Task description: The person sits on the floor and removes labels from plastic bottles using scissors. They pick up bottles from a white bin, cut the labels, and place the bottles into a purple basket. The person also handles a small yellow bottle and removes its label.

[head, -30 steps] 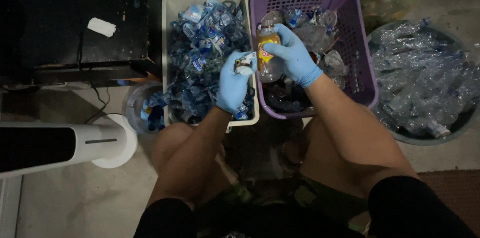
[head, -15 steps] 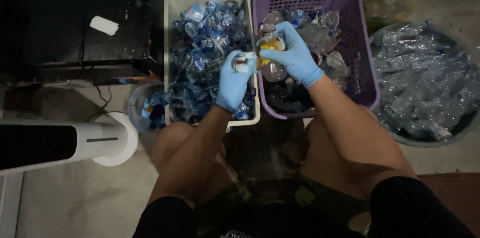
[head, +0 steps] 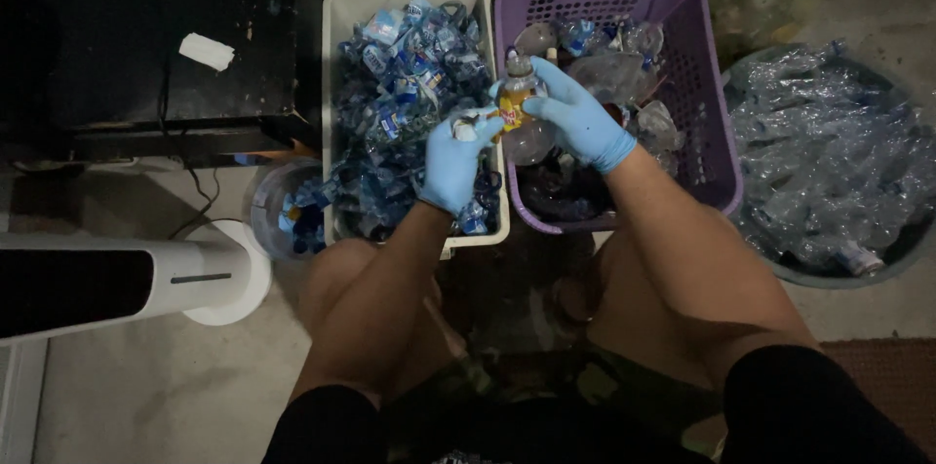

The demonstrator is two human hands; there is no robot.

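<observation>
Two blue-gloved hands are seen over the bins. A small clear plastic bottle with a yellow-orange label (head: 517, 105) is gripped by the right hand (head: 577, 116) above the near edge of the purple perforated plastic basket (head: 708, 84). The left hand (head: 452, 158) is closed on a small whitish scrap (head: 465, 127), hard to make out, over the white rectangular tub of crushed blue labels (head: 341, 64). The bottle's lower part is hidden by fingers.

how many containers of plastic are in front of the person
4: a white bin at centre left, a purple basket beside it, a round tub far right, a small bucket by the bin. Others may be hidden.
</observation>
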